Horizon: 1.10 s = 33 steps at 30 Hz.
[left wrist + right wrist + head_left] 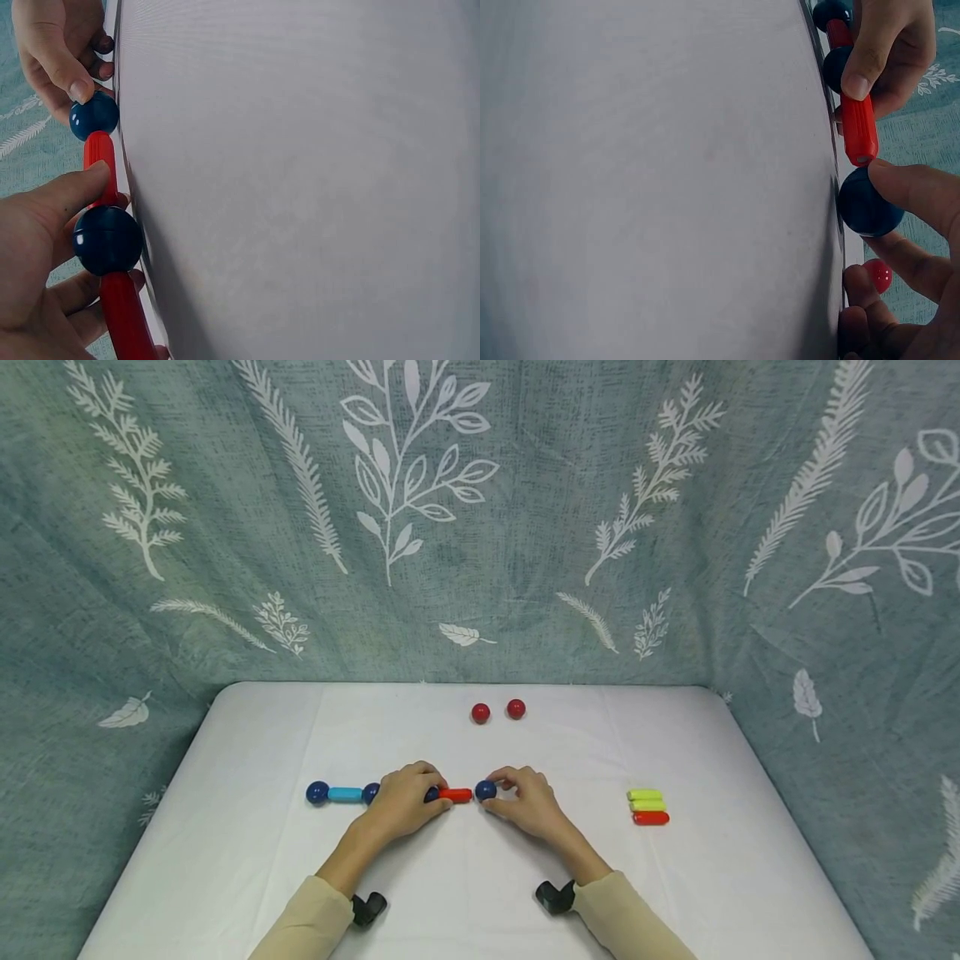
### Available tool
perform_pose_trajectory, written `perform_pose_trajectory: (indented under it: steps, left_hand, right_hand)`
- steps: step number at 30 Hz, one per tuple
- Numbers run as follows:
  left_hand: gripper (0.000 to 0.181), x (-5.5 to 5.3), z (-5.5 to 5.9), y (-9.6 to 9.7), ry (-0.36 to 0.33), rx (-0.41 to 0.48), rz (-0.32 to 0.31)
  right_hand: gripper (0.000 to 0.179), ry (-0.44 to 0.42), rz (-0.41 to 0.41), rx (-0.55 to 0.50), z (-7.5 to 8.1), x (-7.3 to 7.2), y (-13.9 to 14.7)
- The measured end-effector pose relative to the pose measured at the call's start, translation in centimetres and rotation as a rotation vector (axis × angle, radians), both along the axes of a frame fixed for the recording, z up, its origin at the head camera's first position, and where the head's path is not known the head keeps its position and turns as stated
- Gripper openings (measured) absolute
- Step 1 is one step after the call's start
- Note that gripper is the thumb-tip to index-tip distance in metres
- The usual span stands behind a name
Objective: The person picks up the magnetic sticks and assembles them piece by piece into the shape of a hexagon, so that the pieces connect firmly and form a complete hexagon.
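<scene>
A row of blue balls and rods lies across the white table. At its left end are a blue ball (317,793), a light blue rod (345,795) and another blue ball (371,793). My left hand (405,797) covers the middle part and pinches a red rod (455,795) beside a blue ball (108,240). Below that ball, the left wrist view shows a second red rod (127,319). Between thumb and fingers, my right hand (531,802) pinches a blue ball (870,202) right at the red rod's free end.
Two red balls, one (481,713) left of the other (516,709), sit toward the back of the table. On the right, yellow-green rods (645,795) lie beside a red rod (650,818). Patterned green cloth (525,527) hangs behind the table.
</scene>
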<state>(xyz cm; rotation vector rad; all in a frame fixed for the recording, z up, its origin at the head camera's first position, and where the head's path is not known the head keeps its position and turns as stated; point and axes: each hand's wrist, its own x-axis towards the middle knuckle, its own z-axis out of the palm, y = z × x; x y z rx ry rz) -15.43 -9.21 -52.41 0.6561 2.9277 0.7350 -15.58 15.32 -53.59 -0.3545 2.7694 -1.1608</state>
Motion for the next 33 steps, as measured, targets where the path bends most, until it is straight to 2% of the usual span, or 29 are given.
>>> perform_pose_trajectory:
  steps: [7, 15, 20, 24, 33]
  left_hand:
    - [0.025, -0.2, 0.4, 0.3, -0.001, 0.019, -0.002]
    - [0.026, -0.2, 0.5, 0.6, -0.008, -0.012, -0.003]
    - [0.029, -0.2, 0.8, 1.5, -0.017, -0.057, -0.033]
    - [0.030, -0.1, 1.1, 2.4, -0.028, -0.051, -0.062]
    - [0.027, -0.3, 1.0, 3.3, -0.006, -0.059, -0.052]
  right_hand:
    - [0.031, 0.019, 0.037, -0.008, 0.3, 0.1, -0.2]
    - [0.032, 0.017, 0.029, -0.011, 0.1, 0.1, 0.0]
    - [0.031, 0.011, 0.023, -0.029, -0.1, 0.2, 0.0]
    - [0.032, -0.007, 0.030, -0.035, -0.2, 0.4, -0.2]
    - [0.033, -0.001, 0.027, -0.043, -0.1, 0.5, -0.3]
